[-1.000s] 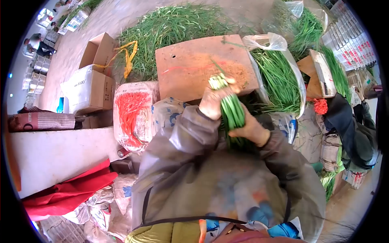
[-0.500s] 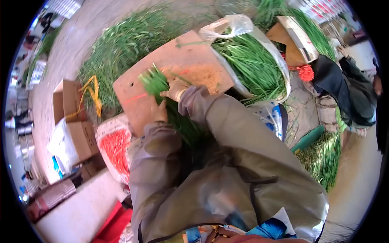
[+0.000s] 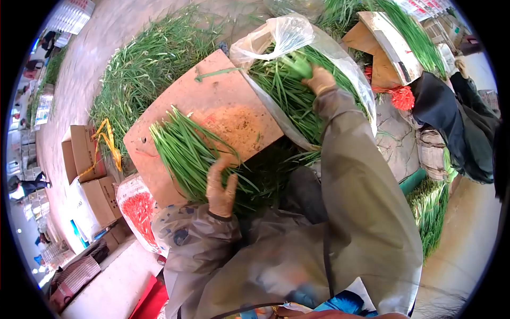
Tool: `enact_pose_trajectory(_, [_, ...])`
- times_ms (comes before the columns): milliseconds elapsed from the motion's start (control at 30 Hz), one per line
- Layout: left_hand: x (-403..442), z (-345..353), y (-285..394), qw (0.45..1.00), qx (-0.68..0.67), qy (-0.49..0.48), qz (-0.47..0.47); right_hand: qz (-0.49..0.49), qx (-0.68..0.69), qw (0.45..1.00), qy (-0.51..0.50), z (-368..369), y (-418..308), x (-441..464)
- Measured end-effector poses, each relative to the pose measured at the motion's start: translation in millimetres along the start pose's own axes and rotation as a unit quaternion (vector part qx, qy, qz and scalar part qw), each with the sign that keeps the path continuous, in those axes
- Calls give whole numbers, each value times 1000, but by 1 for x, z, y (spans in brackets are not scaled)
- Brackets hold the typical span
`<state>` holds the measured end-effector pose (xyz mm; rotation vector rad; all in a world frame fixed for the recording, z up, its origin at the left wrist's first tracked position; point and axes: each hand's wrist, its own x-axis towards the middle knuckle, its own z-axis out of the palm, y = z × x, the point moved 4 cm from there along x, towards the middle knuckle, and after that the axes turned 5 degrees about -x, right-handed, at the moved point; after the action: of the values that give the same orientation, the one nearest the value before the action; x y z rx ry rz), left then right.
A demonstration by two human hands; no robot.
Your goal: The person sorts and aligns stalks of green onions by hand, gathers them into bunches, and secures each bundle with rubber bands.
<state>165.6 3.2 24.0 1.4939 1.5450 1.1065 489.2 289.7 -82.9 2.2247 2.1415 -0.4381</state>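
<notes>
A loose bunch of long green chives (image 3: 183, 146) lies across a brown board (image 3: 212, 87) in front of me. My left hand (image 3: 220, 189) is at the bunch's lower right side, thumb and fingers apart, gripping nothing. Over the clear plastic bag (image 3: 284, 34), my right hand (image 3: 320, 81) is closed on a small clump of chives (image 3: 297, 66), blurred by motion. More chives (image 3: 289, 101) fill the bag below that hand. Crumbly brown soil (image 3: 228, 127) is scattered on the board.
A heap of loose greens (image 3: 143, 74) lies behind the board. At left stand cardboard boxes (image 3: 95, 199) and a sack of red ties (image 3: 138, 210). Another person's dark-clothed arm and leg (image 3: 451, 117) are at right, near a tilted carton (image 3: 388, 48) and bundled greens (image 3: 430, 212).
The bunch that both hands held is now lying on the board. My right hand has moved up and right into the bag and grips chives there. My left hand has dropped lower and opened.
</notes>
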Motion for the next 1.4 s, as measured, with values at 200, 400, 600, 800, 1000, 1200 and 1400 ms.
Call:
enact_pose_trajectory(200, [4,69,18,972,-141,-159,-96,-6,25,999,-39,-1,5,19])
enact_pose_trajectory(400, [14,99,22,945,-205,-222,-125,-105,-100,989,-39,10,-13,-17])
enact_pose_trajectory(600, [11,109,19,937,-214,-233,-151,-15,-20,981,-193,21,-25,-5])
enact_pose_trajectory(800, [7,108,21,939,-200,-235,-155,-8,47,976,-214,22,-15,-2])
enact_pose_trajectory(1000, [33,112,22,938,-218,-207,-170,-109,206,962,-145,-33,-32,-77])
enact_pose_trajectory(1200, [110,199,19,847,-497,38,-187,-64,210,975,-9,-44,-9,-107])
enact_pose_trajectory(1400, [133,240,-23,786,-553,163,-224,-278,-76,955,71,-31,-28,-141])
